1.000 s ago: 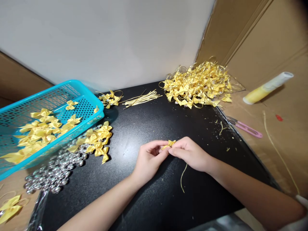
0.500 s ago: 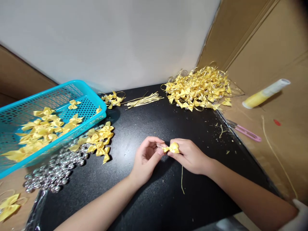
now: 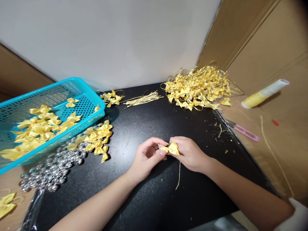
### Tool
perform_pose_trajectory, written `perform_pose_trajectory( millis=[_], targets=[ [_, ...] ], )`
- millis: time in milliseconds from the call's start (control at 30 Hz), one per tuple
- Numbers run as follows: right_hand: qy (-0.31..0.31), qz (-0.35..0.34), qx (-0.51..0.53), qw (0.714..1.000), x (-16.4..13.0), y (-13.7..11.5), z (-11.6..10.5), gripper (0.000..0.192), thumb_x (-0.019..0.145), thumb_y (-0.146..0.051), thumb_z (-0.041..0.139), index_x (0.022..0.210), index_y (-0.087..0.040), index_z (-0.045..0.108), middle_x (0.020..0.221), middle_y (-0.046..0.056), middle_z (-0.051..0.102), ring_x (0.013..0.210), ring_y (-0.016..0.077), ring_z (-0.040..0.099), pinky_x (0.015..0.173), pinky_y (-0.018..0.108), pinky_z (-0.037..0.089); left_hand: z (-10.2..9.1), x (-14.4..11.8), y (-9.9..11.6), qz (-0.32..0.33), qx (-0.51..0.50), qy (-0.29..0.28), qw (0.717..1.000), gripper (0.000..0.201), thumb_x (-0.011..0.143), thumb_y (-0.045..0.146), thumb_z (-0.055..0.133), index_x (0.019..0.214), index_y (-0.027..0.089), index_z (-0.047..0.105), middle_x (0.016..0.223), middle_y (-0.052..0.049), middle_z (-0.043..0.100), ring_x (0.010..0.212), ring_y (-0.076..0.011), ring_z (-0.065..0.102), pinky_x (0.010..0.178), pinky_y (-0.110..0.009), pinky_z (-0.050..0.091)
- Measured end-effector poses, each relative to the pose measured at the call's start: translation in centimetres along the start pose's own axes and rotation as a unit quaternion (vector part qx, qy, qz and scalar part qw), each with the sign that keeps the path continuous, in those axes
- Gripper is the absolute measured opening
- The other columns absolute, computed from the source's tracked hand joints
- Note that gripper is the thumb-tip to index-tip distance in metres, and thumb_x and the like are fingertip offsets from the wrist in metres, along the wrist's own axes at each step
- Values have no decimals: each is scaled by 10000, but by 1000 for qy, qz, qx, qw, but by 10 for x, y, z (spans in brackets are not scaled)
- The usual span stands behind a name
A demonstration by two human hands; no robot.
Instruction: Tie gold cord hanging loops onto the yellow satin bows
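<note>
A yellow ribbon bow (image 3: 173,148) is pinched between my two hands above the black tabletop. My left hand (image 3: 150,157) is closed, thumb and fingertips on the bow's left side. My right hand (image 3: 189,154) is closed around the bow's right side, its fingers partly hidden behind the ribbon. A thin gold cord (image 3: 179,176) hangs down below my right hand. Whether a bell is behind the bow I cannot tell. Silver bells (image 3: 50,171) lie in a heap to the left, with several loose yellow bows (image 3: 98,146) on and beside them.
A blue basket (image 3: 92,120) of yellow bows stands at left. At the back lie cut gold cords (image 3: 144,98), a few finished bows (image 3: 111,98) and a large pile of corded bows (image 3: 199,88). Pink-handled snips (image 3: 245,131) and a tube (image 3: 264,93) lie right, on cardboard.
Both hands stay together on the bow, with small finger shifts. The hanging cord has swung toward the left. The whole view has moved slightly.
</note>
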State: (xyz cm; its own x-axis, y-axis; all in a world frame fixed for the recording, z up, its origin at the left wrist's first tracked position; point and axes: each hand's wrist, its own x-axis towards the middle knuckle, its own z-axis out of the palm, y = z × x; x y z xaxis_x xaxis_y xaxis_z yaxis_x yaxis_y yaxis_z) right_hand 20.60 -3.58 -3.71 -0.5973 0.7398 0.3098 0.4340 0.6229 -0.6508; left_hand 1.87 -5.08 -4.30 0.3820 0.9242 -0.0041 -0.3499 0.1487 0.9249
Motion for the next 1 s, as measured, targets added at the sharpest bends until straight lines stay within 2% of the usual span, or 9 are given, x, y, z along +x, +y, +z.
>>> perform_pose_trajectory(
  millis=[233, 333, 400, 467, 500, 567, 633, 833, 1000],
  targets=[
    [19, -34, -5, 999, 0, 2, 5, 440, 1019, -366, 329, 636, -187, 453, 629, -16, 438, 586, 124, 411, 563, 270, 312, 0, 1, 1, -33, 18, -11, 999, 119, 809, 213, 721, 927, 206, 721, 708, 11, 631, 628, -77, 585, 600, -176, 505],
    [44, -19, -19, 999, 1, -1, 1, 372, 987, -357, 432, 671, -187, 527, 657, -2, 506, 630, 142, 451, 595, 283, 348, 0, 2, 2, -21, 41, 18, 999, 162, 804, 229, 721, 962, 197, 706, 683, 15, 618, 611, -84, 585, 593, -188, 505],
    [105, 12, -26, 994, 2, -4, -4, 174, 905, -358, 589, 851, -196, 616, 801, 29, 588, 771, 180, 519, 695, 321, 411, 1, 3, 2, 15, 70, 74, 995, 164, 809, 223, 712, 970, 198, 693, 719, 9, 637, 622, -85, 591, 599, -186, 506],
    [200, 33, -31, 979, 2, -8, -10, 280, 811, -336, 701, 1049, -206, 628, 949, 62, 597, 913, 222, 536, 800, 381, 435, 2, 4, 2, 58, 108, 131, 984, 161, 817, 200, 699, 977, 204, 681, 760, 7, 654, 647, -79, 598, 616, -175, 508],
    [240, 33, -34, 970, 2, -10, -12, 324, 788, -314, 723, 1083, -215, 633, 967, 64, 589, 931, 228, 536, 818, 396, 437, 2, 4, 1, 75, 129, 147, 978, 165, 820, 186, 693, 983, 207, 676, 773, 8, 658, 663, -78, 603, 630, -171, 511],
    [275, 18, -36, 961, 2, -13, -13, 233, 791, -260, 719, 1019, -237, 677, 904, 44, 583, 876, 210, 541, 788, 386, 444, 3, 3, 0, 97, 164, 150, 970, 178, 827, 165, 680, 999, 210, 667, 793, 6, 663, 701, -80, 618, 660, -170, 520],
    [261, 2, -29, 965, 2, -14, -10, 143, 801, -224, 710, 942, -247, 711, 842, 28, 588, 821, 190, 538, 744, 365, 451, 4, 2, -1, 109, 185, 134, 967, 189, 836, 154, 666, 1015, 213, 656, 820, 2, 671, 731, -84, 630, 683, -176, 530],
    [251, 9, -10, 968, 2, -10, 2, 117, 806, -158, 708, 844, -259, 750, 777, 20, 593, 779, 173, 513, 715, 345, 442, 5, -2, -3, 119, 228, 79, 963, 191, 842, 141, 649, 1022, 204, 637, 850, -11, 685, 743, -101, 635, 706, -211, 536],
    [215, 39, 24, 976, 3, -6, 3, 127, 845, -174, 663, 798, -259, 744, 771, 20, 592, 792, 178, 521, 703, 332, 453, 6, 0, -1, 84, 226, 73, 968, 152, 841, 193, 659, 991, 187, 635, 848, -24, 686, 752, -123, 641, 707, -236, 528]
  ],
)
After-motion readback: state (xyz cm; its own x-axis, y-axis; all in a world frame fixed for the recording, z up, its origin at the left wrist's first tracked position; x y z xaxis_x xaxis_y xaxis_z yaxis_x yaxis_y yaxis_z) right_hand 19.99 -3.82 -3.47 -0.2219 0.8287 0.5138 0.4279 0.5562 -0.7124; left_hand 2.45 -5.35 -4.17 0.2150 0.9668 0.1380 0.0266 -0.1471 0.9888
